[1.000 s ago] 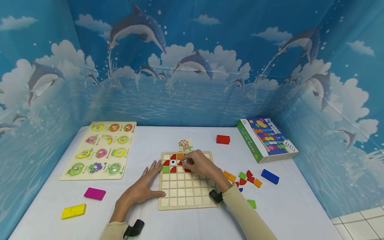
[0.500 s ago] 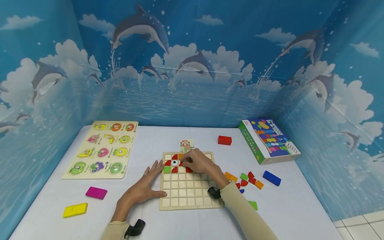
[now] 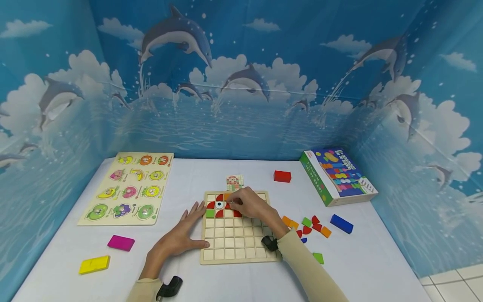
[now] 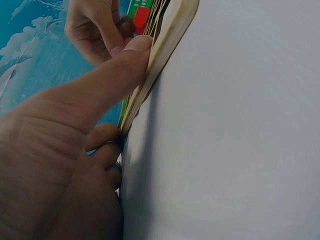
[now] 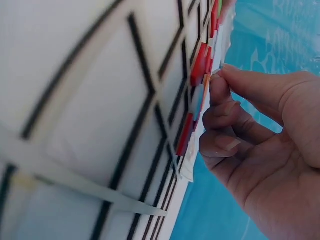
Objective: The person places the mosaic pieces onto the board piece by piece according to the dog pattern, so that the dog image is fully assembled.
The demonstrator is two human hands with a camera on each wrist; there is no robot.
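A wooden grid board (image 3: 235, 243) lies in the middle of the table. Red, green, orange and eye-marked tiles fill some of its upper left cells, among them an eye tile (image 3: 219, 205) and a green tile (image 3: 209, 213). My left hand (image 3: 180, 235) rests along the board's left side, fingers spread and thumb on its edge. Over the upper rows, my right hand (image 3: 247, 203) has thumb and index finger pinched together at a small pale tile, mostly hidden by the fingers. In the right wrist view, the pinched fingertips are close beside red tiles (image 5: 199, 65).
A pattern card (image 3: 235, 182) lies behind the board. Loose tiles (image 3: 307, 230) are scattered to the right, near a blue block (image 3: 341, 224). A red block (image 3: 282, 176) and game box (image 3: 339, 177) stand behind. Leftward are a fruit puzzle (image 3: 126, 188), magenta block (image 3: 120, 243) and yellow block (image 3: 94, 265).
The head view has shifted slightly. Both hands keep nearly the same place, with the right fingertips staying at the same part of the board.
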